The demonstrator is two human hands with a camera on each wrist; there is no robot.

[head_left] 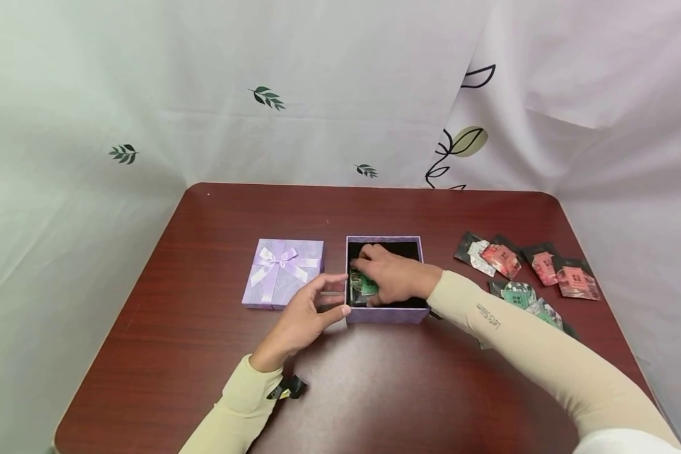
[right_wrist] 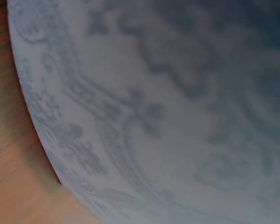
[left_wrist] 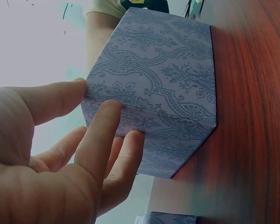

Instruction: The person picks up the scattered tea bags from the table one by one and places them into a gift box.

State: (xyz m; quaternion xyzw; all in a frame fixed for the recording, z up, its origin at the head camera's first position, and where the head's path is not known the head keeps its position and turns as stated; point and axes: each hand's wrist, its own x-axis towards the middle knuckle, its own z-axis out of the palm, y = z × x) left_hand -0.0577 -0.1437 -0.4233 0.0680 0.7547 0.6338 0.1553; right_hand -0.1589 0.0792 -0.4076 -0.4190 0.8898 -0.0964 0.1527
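Note:
A lidless purple box (head_left: 386, 316) with a black inside stands at mid-table. My right hand (head_left: 394, 274) reaches into its left part. Fingers and thumb there grip a dark sachet with a green label (head_left: 369, 285), partly hidden by the hand. My left hand (head_left: 306, 315) is at the box's left side, its thumb and fingertips touching the patterned wall (left_wrist: 163, 74) near a corner. Its fingers are only slightly bent. The right wrist view is filled by the blurred box wall (right_wrist: 130, 140), and no hand shows there.
Left of the box lies its purple lid (head_left: 280, 271) with a ribbon bow, close to the left hand. To the right are sachets with red labels (head_left: 576, 280), one with a white label (head_left: 479, 255), and green-labelled sachets (head_left: 519, 294) partly under the right forearm.

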